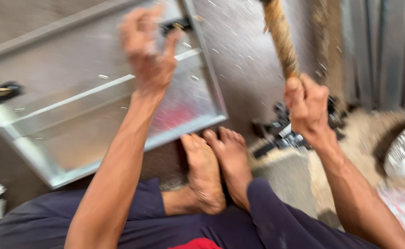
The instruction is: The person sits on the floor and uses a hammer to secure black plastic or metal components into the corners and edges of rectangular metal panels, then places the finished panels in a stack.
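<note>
On the floor to the left, a metal tray (pixel 96 106) is steadied at its far edge by the left hand (pixel 148 50), fingers blurred, grip unclear. At right, a wooden handle (pixel 281 39) is clenched upright in the right hand (pixel 306 106), seemingly for striking.
</note>
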